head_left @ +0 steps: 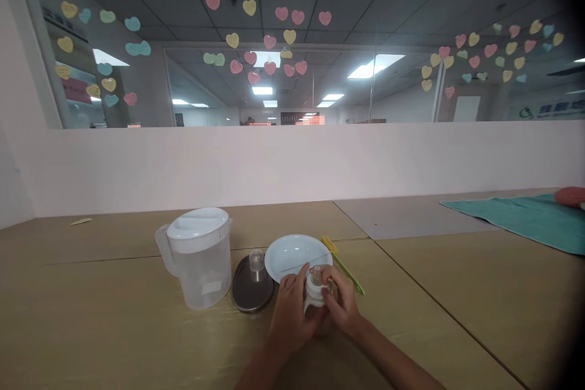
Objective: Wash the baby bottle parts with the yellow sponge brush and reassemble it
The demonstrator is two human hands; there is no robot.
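Observation:
Between my hands, low in the head view, is a baby bottle (315, 292) with a white collar and a clear nipple on top. My left hand (292, 308) wraps round the bottle's body from the left. With its fingers at the collar and nipple, my right hand (340, 298) grips from the right. The bottle's lower part is hidden behind my hands. Just beyond them lies a white plate (292, 250) with a thin straight rod across it. A clear bottle cap (256, 261) stands on a dark oval tray (251, 292) to the left.
A clear pitcher (205, 274) with a white lid stands at the left. Beside the plate lies a green-handled brush (350, 271) with a yellow head. A teal cloth (525, 216) with a red object (571, 196) sits far right, and a wall with a window rises behind the table.

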